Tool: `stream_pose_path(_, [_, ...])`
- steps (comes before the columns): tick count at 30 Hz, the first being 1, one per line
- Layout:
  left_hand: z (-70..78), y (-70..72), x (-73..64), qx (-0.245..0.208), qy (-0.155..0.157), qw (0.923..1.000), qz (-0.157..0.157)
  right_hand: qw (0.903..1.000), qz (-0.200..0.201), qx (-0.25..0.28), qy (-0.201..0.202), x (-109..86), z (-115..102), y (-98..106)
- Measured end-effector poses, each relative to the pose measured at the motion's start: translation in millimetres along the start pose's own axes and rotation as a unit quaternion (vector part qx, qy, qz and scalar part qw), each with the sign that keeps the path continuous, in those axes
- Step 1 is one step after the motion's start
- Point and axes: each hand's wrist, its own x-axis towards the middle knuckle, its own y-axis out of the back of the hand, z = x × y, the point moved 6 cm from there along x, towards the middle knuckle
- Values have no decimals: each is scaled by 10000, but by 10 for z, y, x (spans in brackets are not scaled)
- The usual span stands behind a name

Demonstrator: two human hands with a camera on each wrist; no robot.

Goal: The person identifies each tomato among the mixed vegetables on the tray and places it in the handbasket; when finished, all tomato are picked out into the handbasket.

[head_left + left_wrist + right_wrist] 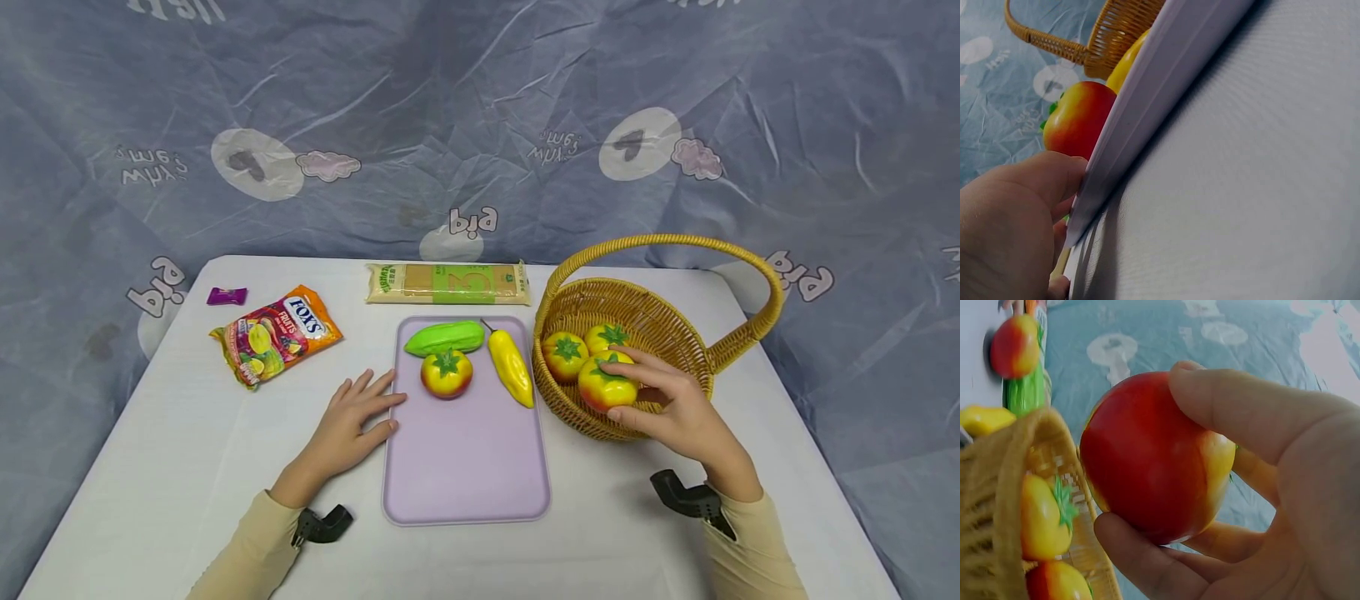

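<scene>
My right hand (678,408) grips a red-and-yellow toy tomato (603,387) between thumb and fingers, over the wicker basket (675,321). Two similar tomatoes lie inside, one at the left wall (564,354) and one behind the held tomato (604,335). In the right wrist view the held tomato (1147,456) shows its red side, above the basket's rim. My left hand (341,429) lies with fingers spread, its fingertips at the left edge of the lilac tray (467,467). On the tray sit another tomato (446,375), a green ridged vegetable (444,337) and a yellow chili pepper (512,368).
Behind the tray lies a long pack of noodles (450,284). A bag of Fox's candy (277,336) and a small purple wrapped sweet (227,296) are at the back left. The basket's tall handle (667,240) arches over its opening. A patterned cloth hangs behind the white table.
</scene>
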Motion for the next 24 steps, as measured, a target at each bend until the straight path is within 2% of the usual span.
stream_pose_path(4, [1, 2, 1, 7, 22, 10000, -9, 9995, 108, 252, -130, -9, 76, 72])
stream_pose_path(9, [6, 2, 1, 16, 34, 10000, -17, 9986, 254, 236, -387, -38, 184, 154])
stream_pose_path(14, [-16, -12, 4, 18, 54, 10000, -32, 9977, 317, 31, -600, -59, 309, 199])
stream_pose_path(24, [-32, -19, 2, 14, 42, 10000, -37, 9927, 295, -708, -936, -85, 497, 241])
